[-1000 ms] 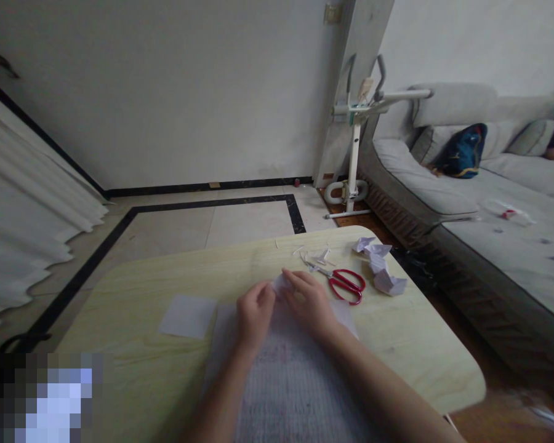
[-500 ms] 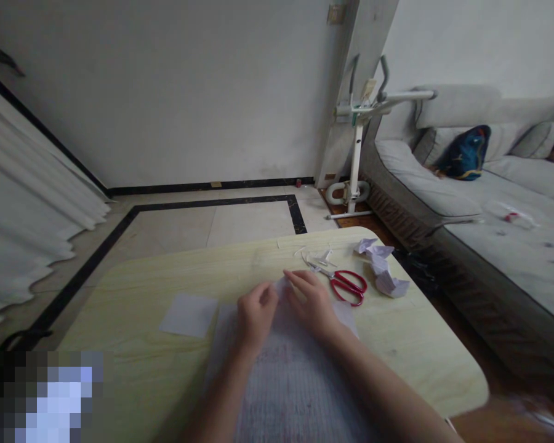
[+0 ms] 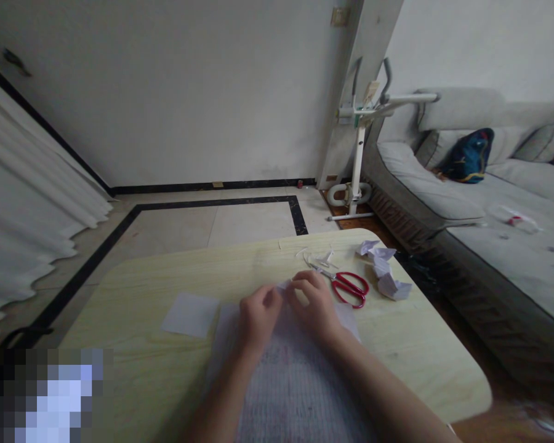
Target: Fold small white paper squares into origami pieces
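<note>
A thin, pale lined sheet (image 3: 295, 381) lies flat on the table (image 3: 166, 271), reaching from the near edge up toward the middle. It is faintly ruled, soft-looking and slightly translucent. Its far end rises into a small folded peak, and both hands meet there. The left hand (image 3: 257, 315) has its fingers curled in close, with thumb and forefinger nipping the peak from the left. The right hand (image 3: 314, 304) bends its fingers narrowly over the same fold, fingertips pressed to the paper. Both forearms rest along the sheet.

The table is light yellowish wood-grain laminate, smooth, with rounded corners. Just beside the right hand, toward the right edge, lie scissors (image 3: 348, 286) with glossy red loop handles and slim metal blades pointing at the far edge. Past them, near the far right corner, sit angular folded white paper pieces (image 3: 384, 271). Thin curled paper scraps (image 3: 318, 257) lie along the far edge. A flat white paper square (image 3: 191, 314) lies left of the sheet, apart from it.

To the right, a grey fabric sofa (image 3: 489, 234) carries a dark blue bag (image 3: 471, 154); what it holds cannot be seen.
</note>
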Demonstrator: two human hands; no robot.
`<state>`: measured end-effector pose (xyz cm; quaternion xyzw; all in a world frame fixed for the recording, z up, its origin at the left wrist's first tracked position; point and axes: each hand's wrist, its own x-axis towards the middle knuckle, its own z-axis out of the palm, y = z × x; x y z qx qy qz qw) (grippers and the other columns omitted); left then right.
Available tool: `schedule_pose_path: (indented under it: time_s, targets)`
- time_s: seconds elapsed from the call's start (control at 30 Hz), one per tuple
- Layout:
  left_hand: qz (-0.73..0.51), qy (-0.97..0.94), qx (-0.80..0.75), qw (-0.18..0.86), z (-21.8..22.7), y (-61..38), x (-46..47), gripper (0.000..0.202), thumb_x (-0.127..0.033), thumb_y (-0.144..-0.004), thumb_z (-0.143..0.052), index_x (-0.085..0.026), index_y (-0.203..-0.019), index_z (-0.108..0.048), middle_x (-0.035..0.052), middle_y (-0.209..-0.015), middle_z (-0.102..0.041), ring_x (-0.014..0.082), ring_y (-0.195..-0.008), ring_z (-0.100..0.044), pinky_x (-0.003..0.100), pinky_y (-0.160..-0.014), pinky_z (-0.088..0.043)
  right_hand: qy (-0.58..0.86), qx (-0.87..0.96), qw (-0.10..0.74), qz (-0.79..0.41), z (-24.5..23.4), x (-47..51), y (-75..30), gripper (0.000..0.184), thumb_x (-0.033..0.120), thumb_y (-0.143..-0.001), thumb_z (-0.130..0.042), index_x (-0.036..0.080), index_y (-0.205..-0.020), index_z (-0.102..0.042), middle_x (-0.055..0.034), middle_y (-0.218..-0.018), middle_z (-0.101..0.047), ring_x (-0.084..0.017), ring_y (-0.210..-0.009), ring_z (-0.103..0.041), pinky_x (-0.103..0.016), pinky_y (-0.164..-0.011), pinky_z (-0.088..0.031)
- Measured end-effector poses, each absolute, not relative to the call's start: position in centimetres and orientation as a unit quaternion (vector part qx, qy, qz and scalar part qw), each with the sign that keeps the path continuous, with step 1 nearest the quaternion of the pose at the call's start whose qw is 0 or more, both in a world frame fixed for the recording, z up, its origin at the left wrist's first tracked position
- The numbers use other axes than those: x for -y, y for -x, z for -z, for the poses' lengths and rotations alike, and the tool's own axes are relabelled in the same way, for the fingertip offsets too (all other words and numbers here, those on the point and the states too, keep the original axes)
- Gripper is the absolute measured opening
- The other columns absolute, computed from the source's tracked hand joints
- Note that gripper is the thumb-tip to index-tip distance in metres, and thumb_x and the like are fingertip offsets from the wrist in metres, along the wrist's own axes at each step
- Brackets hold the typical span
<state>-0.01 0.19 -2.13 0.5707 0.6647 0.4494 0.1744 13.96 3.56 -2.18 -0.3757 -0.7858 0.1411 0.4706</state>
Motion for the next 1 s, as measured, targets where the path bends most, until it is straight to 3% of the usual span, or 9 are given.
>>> schedule_pose_path:
  time_s: [0.2, 0.4, 0.73, 1.0]
  targets:
    - [-0.462, -0.551, -0.664, 0.206, 2.1, 0.1, -0.3, 0.026, -0.028, -0.082, -0.052, -0.014, -0.075, -0.072, 0.0028, -0.064, -0.070, 0.0147, -0.059, -0.064, 0.019, -0.055, -0.047, 0.334, 0.814, 0.446, -0.162, 2.1, -3.5, -13.9, 0.009, 0.015, -0.086, -0.056, 0.021, -0.081, -0.061, -0.0052, -0.080, -0.064, -0.019, -0.077, -0.056, -0.033, -0.069, -0.045]
    - [-0.491, -0.511, -0.659, 0.253, 2.1, 0.2, -0.6, 0.025, -0.029, -0.081, -0.052, -0.013, -0.075, -0.071, 0.0024, -0.063, -0.068, 0.0157, -0.060, -0.063, 0.020, -0.054, -0.048, 0.303, 0.833, 0.434, -0.164, 2.0, -3.6, -14.0, 0.011, 0.014, -0.083, -0.059, 0.022, -0.090, -0.064, -0.0060, -0.087, -0.066, -0.020, -0.081, -0.057, -0.034, -0.072, -0.046]
    - [-0.558, -0.451, -0.568, 0.404, 1.0, 0.0, -0.9, 0.028, -0.034, -0.081, -0.057, -0.012, -0.089, -0.071, 0.0071, -0.086, -0.074, 0.0200, -0.081, -0.068, 0.025, -0.069, -0.053, 0.312, 0.828, 0.439, -0.159, 2.0, -3.6, -14.2, 0.023, 0.013, -0.081, -0.061, 0.024, -0.100, -0.068, -0.0068, -0.093, -0.066, -0.021, -0.085, -0.057, -0.037, -0.075, -0.048]
    - [-0.554, -0.467, -0.571, 0.386, 2.0, -0.1, -1.1, 0.027, -0.033, -0.081, -0.060, -0.014, -0.098, -0.071, 0.0087, -0.095, -0.074, 0.0207, -0.086, -0.069, 0.029, -0.076, -0.055, 0.364, 0.762, 0.486, -0.225, 1.3, -3.5, -14.5, 0.018, 0.015, -0.082, -0.057, 0.022, -0.095, -0.068, -0.0062, -0.089, -0.065, -0.021, -0.086, -0.058, -0.037, -0.078, -0.047]
